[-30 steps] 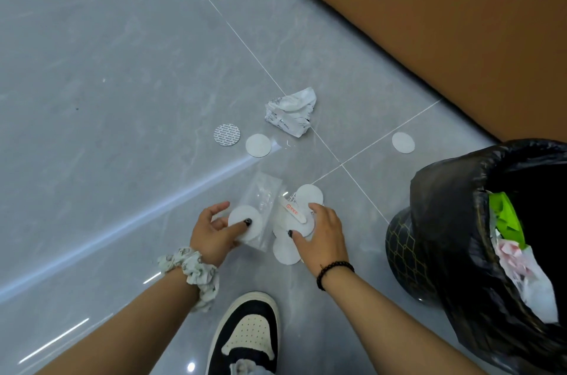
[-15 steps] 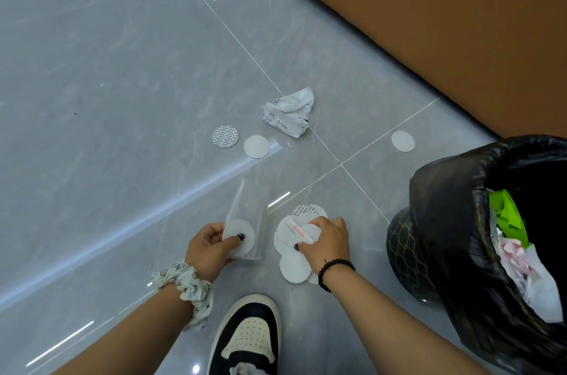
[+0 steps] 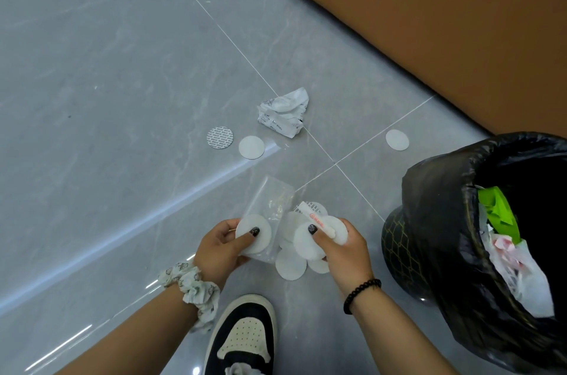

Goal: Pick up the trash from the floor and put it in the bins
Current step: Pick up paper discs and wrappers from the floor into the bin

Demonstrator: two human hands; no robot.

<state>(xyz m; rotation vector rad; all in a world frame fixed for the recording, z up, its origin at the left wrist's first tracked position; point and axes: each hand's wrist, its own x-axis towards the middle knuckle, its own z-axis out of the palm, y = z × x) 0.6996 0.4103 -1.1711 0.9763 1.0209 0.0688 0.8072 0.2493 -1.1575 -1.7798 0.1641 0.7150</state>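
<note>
Looming at the right, black-lined bin [image 3: 454, 221] sits just beside the hands. Right hand [image 3: 340, 249] pinches a bunch of white round pads [image 3: 303, 241]; left hand [image 3: 219, 249] grips one pad [image 3: 245, 226] on a clear plastic bag [image 3: 273, 199]. Crumpled wrapper [image 3: 283, 113] lies farther out on the floor.

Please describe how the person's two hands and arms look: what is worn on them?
Both forearms are bare, without sleeves. The left hand has a white patterned fabric scrunchie around its wrist. The right hand has a black bead bracelet around its wrist. The visible thumbnails are painted dark.
</note>
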